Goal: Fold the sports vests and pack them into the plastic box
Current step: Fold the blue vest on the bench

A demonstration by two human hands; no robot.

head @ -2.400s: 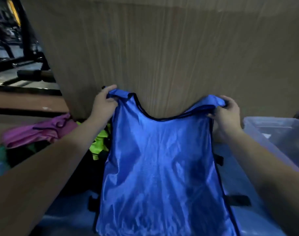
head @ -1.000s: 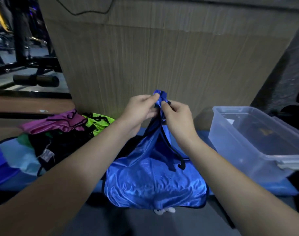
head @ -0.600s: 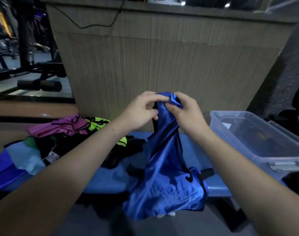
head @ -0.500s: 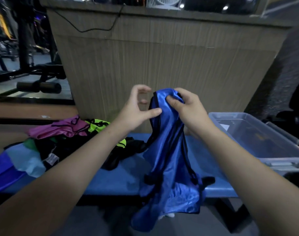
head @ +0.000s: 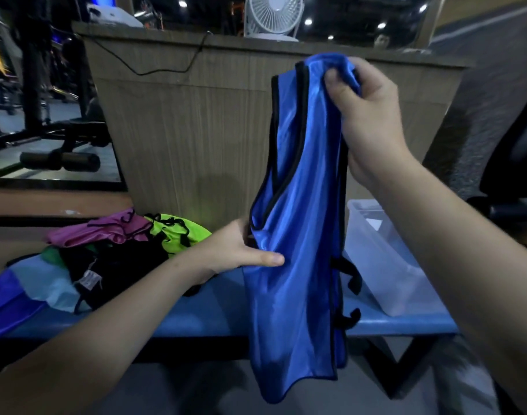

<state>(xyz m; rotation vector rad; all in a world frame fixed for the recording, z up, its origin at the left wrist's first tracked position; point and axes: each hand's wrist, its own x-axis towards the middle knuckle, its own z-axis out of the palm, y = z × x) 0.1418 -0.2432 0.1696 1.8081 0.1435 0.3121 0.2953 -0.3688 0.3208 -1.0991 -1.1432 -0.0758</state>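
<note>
A blue sports vest (head: 301, 235) with black trim hangs folded lengthwise in front of me. My right hand (head: 367, 115) grips both shoulder straps bunched together at the top. My left hand (head: 241, 253) pinches the vest's left edge near the armhole, thumb on the front of the cloth. The clear plastic box (head: 382, 265) stands on the blue bench (head: 202, 319) at the right, partly hidden behind the vest and my right forearm. A heap of more vests (head: 112, 253), pink, neon green, black and light blue, lies on the bench at the left.
A wooden counter panel (head: 190, 139) rises right behind the bench, with a white fan (head: 272, 16) and a black cable on top. Gym equipment (head: 55, 157) stands at the far left. A dark chair (head: 517, 145) is at the right edge.
My right hand has lifted the bunched straps higher. My left hand let go of the straps and dropped to the vest's left edge, where it now pinches the cloth. The vest hangs longer.
</note>
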